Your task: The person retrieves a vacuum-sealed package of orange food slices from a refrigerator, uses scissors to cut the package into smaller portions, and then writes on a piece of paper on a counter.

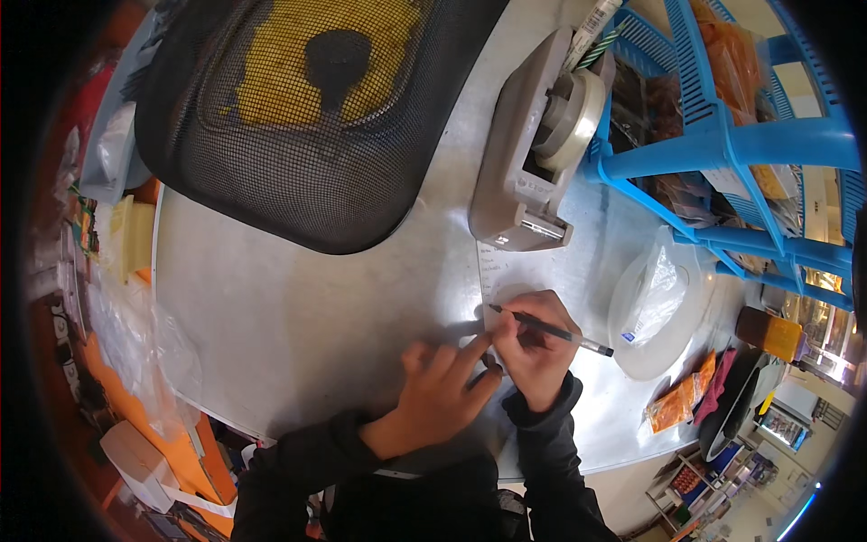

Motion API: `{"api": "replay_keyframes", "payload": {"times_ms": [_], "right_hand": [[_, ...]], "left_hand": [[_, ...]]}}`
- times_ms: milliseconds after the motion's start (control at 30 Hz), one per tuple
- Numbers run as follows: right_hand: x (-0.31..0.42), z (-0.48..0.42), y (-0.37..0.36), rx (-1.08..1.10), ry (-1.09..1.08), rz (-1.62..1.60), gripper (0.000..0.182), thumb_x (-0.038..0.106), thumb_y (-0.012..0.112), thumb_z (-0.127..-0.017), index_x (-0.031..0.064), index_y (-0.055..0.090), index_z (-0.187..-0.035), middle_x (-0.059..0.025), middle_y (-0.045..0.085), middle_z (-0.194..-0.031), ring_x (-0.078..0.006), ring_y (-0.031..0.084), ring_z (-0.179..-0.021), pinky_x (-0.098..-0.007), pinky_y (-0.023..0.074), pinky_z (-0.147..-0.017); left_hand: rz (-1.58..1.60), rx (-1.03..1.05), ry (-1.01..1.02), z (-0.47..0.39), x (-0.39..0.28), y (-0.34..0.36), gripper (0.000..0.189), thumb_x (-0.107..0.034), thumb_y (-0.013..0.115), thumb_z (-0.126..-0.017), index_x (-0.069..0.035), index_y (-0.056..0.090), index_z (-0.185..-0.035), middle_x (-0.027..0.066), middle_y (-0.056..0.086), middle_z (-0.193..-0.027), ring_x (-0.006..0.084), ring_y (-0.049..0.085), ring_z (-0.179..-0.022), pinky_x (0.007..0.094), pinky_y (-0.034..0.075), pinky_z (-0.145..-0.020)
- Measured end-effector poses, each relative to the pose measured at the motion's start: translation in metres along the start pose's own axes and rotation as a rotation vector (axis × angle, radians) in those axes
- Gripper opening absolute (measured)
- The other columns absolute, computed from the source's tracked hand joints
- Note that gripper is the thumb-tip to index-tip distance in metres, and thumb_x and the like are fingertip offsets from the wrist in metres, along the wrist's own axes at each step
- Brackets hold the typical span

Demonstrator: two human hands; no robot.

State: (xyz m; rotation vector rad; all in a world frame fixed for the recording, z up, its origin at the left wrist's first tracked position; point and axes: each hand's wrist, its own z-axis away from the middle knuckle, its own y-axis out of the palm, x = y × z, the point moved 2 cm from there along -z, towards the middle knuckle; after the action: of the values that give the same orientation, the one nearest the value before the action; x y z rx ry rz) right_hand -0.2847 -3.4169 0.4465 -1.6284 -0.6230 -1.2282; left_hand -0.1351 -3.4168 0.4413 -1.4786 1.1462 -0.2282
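A small sheet of paper (492, 271) with handwriting lies on the metal table (325, 318), its far end against a tape dispenser (521, 156). My right hand (538, 342) is closed around a black pen (555, 330), whose tip is at the paper's left edge. Just left of it, my left hand (443, 389) lies with spread fingers, the index fingertip close to the right hand. It holds nothing that I can see. The lower part of the paper is hidden by both hands.
A black mesh cover (291, 162) over yellow food fills the far left. Blue plastic racks (718, 149) with packets stand at the right. Nearer are a translucent lid-like dish (650, 359) with a plastic bag, and orange packets (681, 400). Plastic bags (135, 345) lie beyond the left edge.
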Motion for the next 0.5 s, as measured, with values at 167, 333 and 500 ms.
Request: {"api": "replay_keyframes", "payload": {"times_ms": [167,333,500], "right_hand": [[-0.0006,0.001,0.0001,-0.016,0.016,-0.015,0.013,0.0,0.07,-0.076,0.001,0.065,-0.089,-0.0075,0.061,-0.083,-0.0117,0.062,-0.067,-0.0228,0.0496,-0.058],[-0.005,0.0028,-0.0004,-0.03,0.008,0.003,0.013,0.0,0.07,-0.077,0.0005,0.065,-0.089,-0.007,0.061,-0.083,-0.0115,0.062,-0.067,-0.0226,0.0499,-0.057],[-0.0033,0.002,-0.0002,-0.03,0.003,-0.021,0.013,-0.001,0.07,-0.077,-0.0001,0.065,-0.089,-0.0074,0.061,-0.083,-0.0116,0.061,-0.066,-0.0227,0.0493,-0.057]], "left_hand": [[-0.002,0.011,-0.002,-0.0003,0.0003,0.0002,0.02,-0.019,0.066,-0.074,-0.017,0.066,-0.094,0.0073,0.057,-0.124,0.0194,0.045,-0.08,0.0423,0.028,-0.077],[-0.023,-0.009,-0.024,-0.0039,-0.0019,-0.0032,0.011,-0.019,0.06,-0.076,-0.017,0.062,-0.086,0.0036,0.06,-0.121,0.0147,0.048,-0.079,0.0406,0.03,-0.076],[0.012,0.004,-0.002,0.0008,0.0002,0.0009,0.022,-0.019,0.067,-0.072,-0.017,0.066,-0.093,0.0082,0.056,-0.125,0.0199,0.045,-0.081,0.0438,0.028,-0.079]]}}
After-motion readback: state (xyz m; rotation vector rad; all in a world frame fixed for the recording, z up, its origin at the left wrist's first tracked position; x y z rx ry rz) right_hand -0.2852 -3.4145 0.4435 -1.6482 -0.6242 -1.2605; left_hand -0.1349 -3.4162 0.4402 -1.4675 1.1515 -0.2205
